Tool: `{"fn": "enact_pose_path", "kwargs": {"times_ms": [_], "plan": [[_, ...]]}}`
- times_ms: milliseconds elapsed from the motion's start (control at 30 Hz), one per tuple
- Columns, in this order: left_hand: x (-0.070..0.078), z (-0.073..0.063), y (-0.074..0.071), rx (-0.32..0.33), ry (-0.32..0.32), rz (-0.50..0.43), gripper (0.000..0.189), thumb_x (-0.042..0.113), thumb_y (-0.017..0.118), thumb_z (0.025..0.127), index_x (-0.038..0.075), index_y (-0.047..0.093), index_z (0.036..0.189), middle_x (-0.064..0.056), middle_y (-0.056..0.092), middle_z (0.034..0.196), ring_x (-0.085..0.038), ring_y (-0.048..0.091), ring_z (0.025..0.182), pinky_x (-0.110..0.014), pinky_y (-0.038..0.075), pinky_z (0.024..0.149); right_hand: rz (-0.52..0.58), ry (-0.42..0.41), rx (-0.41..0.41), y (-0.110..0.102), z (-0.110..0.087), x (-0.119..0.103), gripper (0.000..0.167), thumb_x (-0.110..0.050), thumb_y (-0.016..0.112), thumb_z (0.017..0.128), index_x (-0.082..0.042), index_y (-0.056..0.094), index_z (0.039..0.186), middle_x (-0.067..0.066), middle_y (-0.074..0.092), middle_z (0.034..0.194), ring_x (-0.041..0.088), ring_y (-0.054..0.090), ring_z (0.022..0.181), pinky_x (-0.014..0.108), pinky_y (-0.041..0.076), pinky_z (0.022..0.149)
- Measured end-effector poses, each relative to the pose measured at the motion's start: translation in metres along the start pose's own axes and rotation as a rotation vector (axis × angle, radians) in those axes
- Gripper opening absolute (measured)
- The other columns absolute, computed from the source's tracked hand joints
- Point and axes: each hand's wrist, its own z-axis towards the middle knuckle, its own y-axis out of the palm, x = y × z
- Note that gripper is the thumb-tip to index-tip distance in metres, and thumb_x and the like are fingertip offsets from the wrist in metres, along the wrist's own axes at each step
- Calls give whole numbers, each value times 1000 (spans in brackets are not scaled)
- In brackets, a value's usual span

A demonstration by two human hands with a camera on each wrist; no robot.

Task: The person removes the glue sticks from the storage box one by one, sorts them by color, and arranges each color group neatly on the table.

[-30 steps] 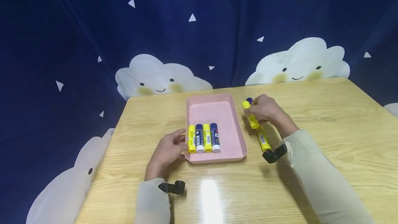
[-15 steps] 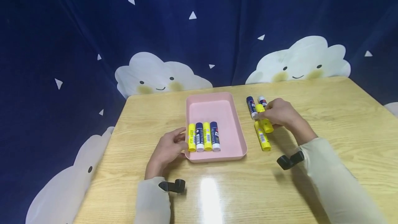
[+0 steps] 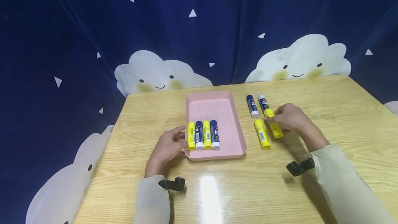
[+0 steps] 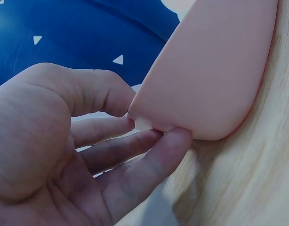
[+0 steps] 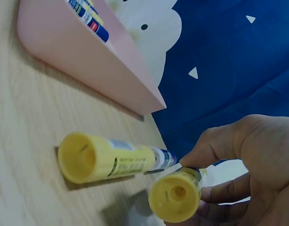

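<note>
My right hand (image 3: 291, 117) pinches a yellow glue stick (image 3: 276, 130) between thumb and fingers, at the right of the table in the head view. In the right wrist view its round yellow end (image 5: 169, 200) faces the camera. Left of it lies another yellow glue stick (image 3: 262, 134). Behind them are two blue-and-white glue sticks (image 3: 252, 105), one partly covered by the held stick. My left hand (image 3: 168, 148) touches the left wall of the pink tray (image 3: 221, 110); the left wrist view shows thumb and fingertips against its corner, the fingers fairly straight.
Inside the tray, yellow glue sticks (image 3: 206, 134) and blue ones (image 3: 215, 134) alternate in a row at the near left. The wooden table (image 3: 248, 189) ends at a dark blue curtain (image 3: 174, 20) with cloud pictures.
My right hand has carried the yellow glue stick rightward and slightly nearer, from beside the tray to the right of the other yellow stick. The left hand stays at the tray.
</note>
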Motion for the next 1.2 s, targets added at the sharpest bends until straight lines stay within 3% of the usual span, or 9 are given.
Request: {"fn": "enact_pose_path", "kwargs": {"times_ms": [300, 600, 667, 933, 1200], "plan": [[2, -1, 0, 4, -9, -3, 74, 1, 65, 78, 13, 48, 150, -14, 59, 136, -26, 64, 105, -33, 61, 68, -15, 4, -17, 3, -4, 8, 50, -25, 68, 91, 18, 58, 115, 22, 62, 93, 25, 62, 70, 37, 60, 60], [0, -2, 0, 0, 12, -2, 74, 0, 63, 77, 10, 49, 149, -17, 59, 136, -27, 64, 105, -34, 61, 67, -57, -18, -7, 16, -5, 19, 34, -24, 69, 87, 9, 64, 95, 9, 59, 73, 18, 56, 58, 29, 50, 51], [0, -2, 0, 1, 16, 0, 73, 0, 63, 77, 10, 49, 149, -17, 59, 136, -27, 64, 105, -34, 61, 67, -64, -24, -1, 18, -6, 21, 39, -24, 69, 87, 12, 64, 100, 9, 59, 74, 18, 56, 58, 29, 49, 50], [-3, -3, 1, 5, 14, 5, 73, 1, 63, 78, 10, 48, 149, -17, 59, 135, -26, 64, 104, -33, 61, 68, -64, -8, -3, 25, -7, 23, 34, -24, 70, 85, 9, 65, 96, 9, 59, 73, 17, 54, 57, 28, 47, 49], [-3, -2, 1, 12, 5, 40, 72, 3, 65, 79, 11, 49, 149, -16, 59, 136, -26, 64, 104, -33, 61, 70, -74, 2, 5, 24, -6, 23, 40, -23, 70, 84, 12, 64, 101, 10, 60, 75, 19, 55, 61, 28, 47, 51]]}}
